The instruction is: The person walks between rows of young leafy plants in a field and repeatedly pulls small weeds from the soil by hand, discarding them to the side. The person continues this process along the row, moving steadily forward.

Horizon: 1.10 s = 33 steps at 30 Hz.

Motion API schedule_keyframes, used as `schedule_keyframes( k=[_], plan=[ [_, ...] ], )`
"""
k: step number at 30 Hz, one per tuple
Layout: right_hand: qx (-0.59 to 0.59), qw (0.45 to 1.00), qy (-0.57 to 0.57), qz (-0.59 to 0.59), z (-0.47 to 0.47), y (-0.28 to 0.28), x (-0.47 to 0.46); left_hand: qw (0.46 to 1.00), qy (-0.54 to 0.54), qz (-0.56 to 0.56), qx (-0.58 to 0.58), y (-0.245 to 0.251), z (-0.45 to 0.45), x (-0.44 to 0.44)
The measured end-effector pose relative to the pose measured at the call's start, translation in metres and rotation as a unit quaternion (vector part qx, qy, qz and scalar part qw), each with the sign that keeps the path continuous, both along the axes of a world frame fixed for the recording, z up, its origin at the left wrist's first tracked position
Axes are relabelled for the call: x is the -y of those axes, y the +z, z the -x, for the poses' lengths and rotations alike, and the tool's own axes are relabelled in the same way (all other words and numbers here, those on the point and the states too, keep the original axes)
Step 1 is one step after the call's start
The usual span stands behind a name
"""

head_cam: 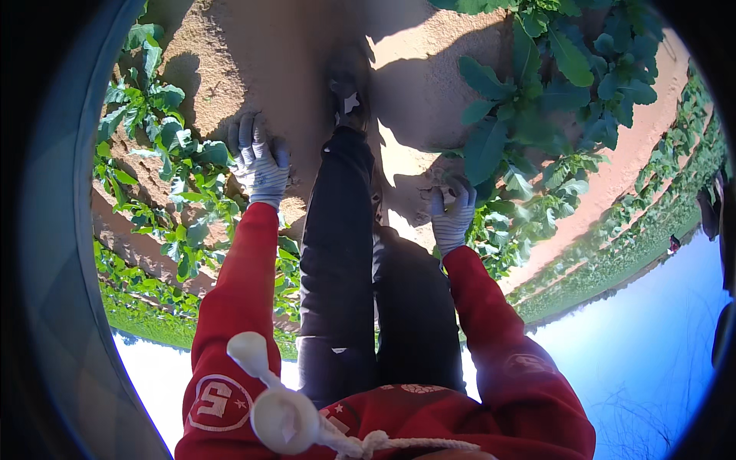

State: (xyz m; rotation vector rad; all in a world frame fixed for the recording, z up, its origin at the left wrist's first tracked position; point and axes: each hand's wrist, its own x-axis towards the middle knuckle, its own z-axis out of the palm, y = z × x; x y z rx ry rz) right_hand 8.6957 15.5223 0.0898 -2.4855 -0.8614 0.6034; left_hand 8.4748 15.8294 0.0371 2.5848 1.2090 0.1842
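Note:
My left hand (261, 164), in a white-and-grey striped knit glove, is over the soil beside a row of leafy green plants (178, 195). Its fingers are extended and slightly apart, with nothing seen in them. My right hand (453, 215), gloved alike, is low beside a larger broad-leaved plant (489, 138). Its fingers are bent, and the shaded fingertips lie close to the leaves; whether they hold anything is not clear. Both arms wear red sleeves.
My dark-trousered legs (339, 230) and a dark shoe (348, 103) stand between the hands on sandy soil (414, 109). More crop rows (621, 241) curve along the right. A distant person (674, 244) is at the field's far side. A white-tipped drawstring (284, 420) hangs close to the camera.

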Motion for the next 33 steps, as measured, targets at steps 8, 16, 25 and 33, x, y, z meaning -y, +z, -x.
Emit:
schedule_keyframes(
  k=[8, 16, 25, 33],
  plan=[
    [-0.023, 0.997, -0.044, 0.059, -0.013, -0.006, -0.018, 0.993, 0.033, 0.113, 0.019, 0.025, -0.003, -0.01],
    [-0.168, 0.966, -0.175, 0.087, -0.028, -0.005, -0.003, 0.996, -0.006, 0.073, 0.044, 0.002, 0.025, -0.004],
    [-0.04, 0.99, -0.075, 0.115, -0.022, -0.01, -0.008, 0.999, -0.006, 0.023, 0.042, -0.011, 0.028, 0.001],
    [-0.254, 0.965, 0.069, 0.007, -0.024, 0.055, -0.108, 0.999, 0.016, 0.051, -0.011, -0.013, 0.033, 0.005]
  ],
)
